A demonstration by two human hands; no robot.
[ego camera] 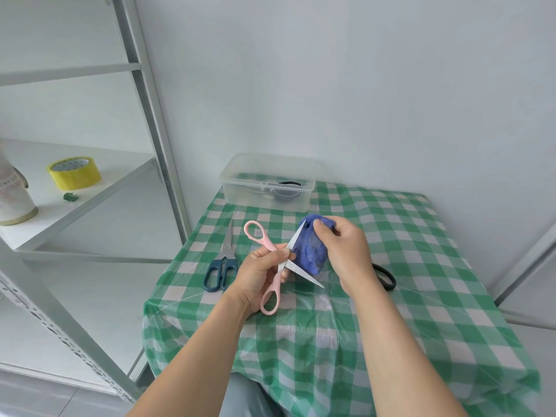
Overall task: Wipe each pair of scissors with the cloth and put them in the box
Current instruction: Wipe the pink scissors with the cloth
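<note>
Box (240,195) at back, blue scissors (224,263) left, black pair (386,276) (behind right hand (346,248))

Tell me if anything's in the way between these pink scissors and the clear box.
Nothing visible does. The pink scissors are in the left hand, the box beyond has no lid on, and only tablecloth lies between. The blue-handled scissors lie off to the left, the right hand and cloth to the right.
</note>
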